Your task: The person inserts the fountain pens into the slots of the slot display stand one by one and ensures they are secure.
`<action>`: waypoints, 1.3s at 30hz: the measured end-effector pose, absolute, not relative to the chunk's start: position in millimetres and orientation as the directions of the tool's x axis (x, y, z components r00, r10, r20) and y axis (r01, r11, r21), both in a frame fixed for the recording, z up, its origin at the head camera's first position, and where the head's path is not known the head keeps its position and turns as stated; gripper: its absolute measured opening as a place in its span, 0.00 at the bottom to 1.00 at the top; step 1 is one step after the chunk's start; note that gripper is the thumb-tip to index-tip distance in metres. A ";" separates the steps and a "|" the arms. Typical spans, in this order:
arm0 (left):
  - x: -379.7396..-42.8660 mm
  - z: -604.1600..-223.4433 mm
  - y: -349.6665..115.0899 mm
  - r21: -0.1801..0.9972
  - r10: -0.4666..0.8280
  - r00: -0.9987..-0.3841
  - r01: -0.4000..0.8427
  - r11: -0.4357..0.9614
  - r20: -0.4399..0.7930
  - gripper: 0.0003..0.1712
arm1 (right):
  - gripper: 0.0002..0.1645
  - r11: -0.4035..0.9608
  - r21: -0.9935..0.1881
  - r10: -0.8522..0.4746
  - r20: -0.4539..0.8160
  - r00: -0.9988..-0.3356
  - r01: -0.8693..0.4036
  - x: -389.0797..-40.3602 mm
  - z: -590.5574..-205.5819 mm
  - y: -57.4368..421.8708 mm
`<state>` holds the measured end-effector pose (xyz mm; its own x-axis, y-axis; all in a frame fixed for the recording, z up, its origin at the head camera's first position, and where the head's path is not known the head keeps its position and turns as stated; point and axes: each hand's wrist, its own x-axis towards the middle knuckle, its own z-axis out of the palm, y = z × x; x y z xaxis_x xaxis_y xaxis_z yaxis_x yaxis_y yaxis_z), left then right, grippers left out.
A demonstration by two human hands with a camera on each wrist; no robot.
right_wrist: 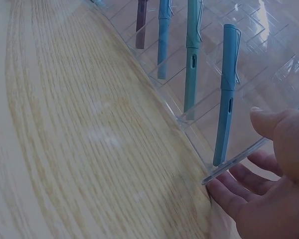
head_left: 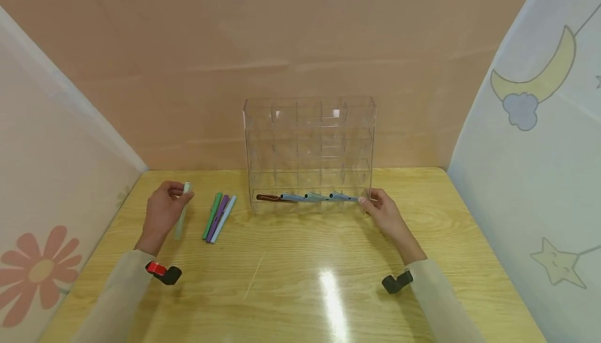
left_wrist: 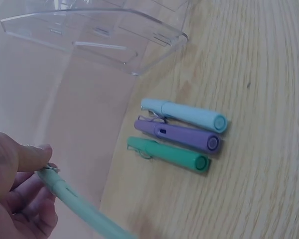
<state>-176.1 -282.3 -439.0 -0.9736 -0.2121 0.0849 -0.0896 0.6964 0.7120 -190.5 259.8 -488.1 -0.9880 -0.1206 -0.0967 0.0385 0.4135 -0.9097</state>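
In the head view my left hand (head_left: 161,210) pinches a pale green pen (head_left: 180,223) near its clip end, the barrel slanting down over the table. Beside it lie a green pen (left_wrist: 169,155), a purple pen (left_wrist: 182,137) and a light blue pen (left_wrist: 189,113), side by side. A clear acrylic rack (head_left: 247,150) stands at the centre. Along its bottom tier rest a dark brown pen (head_left: 267,198), a blue pen (head_left: 292,197), a teal pen (right_wrist: 191,74) and another blue pen (right_wrist: 225,109). My right hand (head_left: 387,212) holds the rack's lower right side, thumb in front, fingers outside the wall.
The wooden table (head_left: 281,280) ends at a tan backdrop (head_left: 300,30) close behind the rack. Patterned white panels (head_left: 530,176) close in both sides. Upper tiers of the rack show clear dividers. Small black cameras sit on both wrists.
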 end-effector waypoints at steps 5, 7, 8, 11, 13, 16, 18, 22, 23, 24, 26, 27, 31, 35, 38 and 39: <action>-175.1 -434.0 -278.7 0.718 -0.237 -0.965 -0.087 0.691 0.111 0.26 | 0.42 0.411 -0.910 -0.118 -0.099 -0.988 0.042 -189.6 -487.3 260.3; -175.5 -432.9 -278.0 0.714 -0.245 -0.962 -0.088 0.695 0.121 0.26 | 0.42 0.409 -0.911 -0.119 -0.099 -0.988 0.042 -188.9 -486.3 259.9; -175.4 -432.4 -277.8 0.712 -0.248 -0.961 -0.087 0.696 0.125 0.26 | 0.42 0.410 -0.911 -0.119 -0.099 -0.988 0.042 -188.7 -485.8 259.7; -174.6 -429.6 -276.8 0.716 -0.252 -0.958 -0.079 0.694 0.139 0.27 | 0.42 0.412 -0.910 -0.122 -0.096 -0.988 0.037 -188.7 -485.6 259.2; -172.9 -426.8 -275.9 0.728 -0.260 -0.955 -0.075 0.682 0.145 0.28 | 0.41 0.412 -0.911 -0.124 -0.096 -0.988 0.037 -188.7 -485.6 259.1; -170.1 -421.6 -274.4 0.761 -0.274 -0.949 -0.062 0.646 0.156 0.29 | 0.41 0.407 -0.912 -0.124 -0.100 -0.987 0.041 -188.4 -485.2 259.0; -167.8 -418.0 -273.3 0.783 -0.283 -0.945 -0.052 0.620 0.161 0.29 | 0.41 0.408 -0.912 -0.124 -0.100 -0.987 0.041 -188.4 -484.9 259.1; -163.3 -411.9 -270.5 0.830 -0.274 -0.947 -0.016 0.557 0.166 0.27 | 0.41 0.412 -0.910 -0.124 -0.093 -0.988 0.034 -188.4 -484.8 259.1; -162.0 -410.5 -269.8 0.839 -0.268 -0.949 -0.009 0.545 0.164 0.26 | 0.41 0.414 -0.910 -0.122 -0.093 -0.988 0.034 -188.4 -484.7 259.0; -160.7 -409.0 -268.6 0.846 -0.265 -0.950 -0.003 0.533 0.164 0.26 | 0.41 0.415 -0.909 -0.118 -0.093 -0.989 0.036 -188.2 -484.6 258.8; -157.8 -406.4 -266.2 0.859 -0.260 -0.952 0.007 0.512 0.163 0.25 | 0.41 0.416 -0.908 -0.114 -0.094 -0.989 0.038 -187.9 -484.5 258.4; -156.2 -404.9 -264.8 0.862 -0.257 -0.953 0.008 0.507 0.160 0.25 | 0.41 0.417 -0.908 -0.114 -0.094 -0.989 0.038 -187.8 -484.5 258.2; -152.3 -401.8 -259.4 0.875 -0.246 -0.955 0.026 0.483 0.165 0.24 | 0.40 0.419 -0.907 -0.112 -0.092 -0.989 0.037 -187.3 -484.4 257.7; -150.4 -402.4 -254.1 0.883 -0.220 -0.957 0.068 0.464 0.189 0.22 | 0.41 0.419 -0.907 -0.113 -0.089 -0.990 0.034 -187.9 -484.7 258.4; -148.8 -403.8 -250.4 0.883 -0.189 -0.960 0.098 0.460 0.205 0.19 | 0.41 0.413 -0.910 -0.115 -0.093 -0.989 0.037 -188.2 -484.6 258.8; -148.2 -404.2 -249.1 0.884 -0.180 -0.961 0.106 0.455 0.208 0.19 | 0.41 0.411 -0.911 -0.115 -0.095 -0.989 0.040 -188.2 -484.4 258.7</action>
<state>-148.2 -249.1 -404.2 -0.9614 -0.1799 0.2084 0.1063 0.4555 0.8839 -188.2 258.7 -484.4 -0.9888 -0.1152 -0.0949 0.0396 0.4109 -0.9108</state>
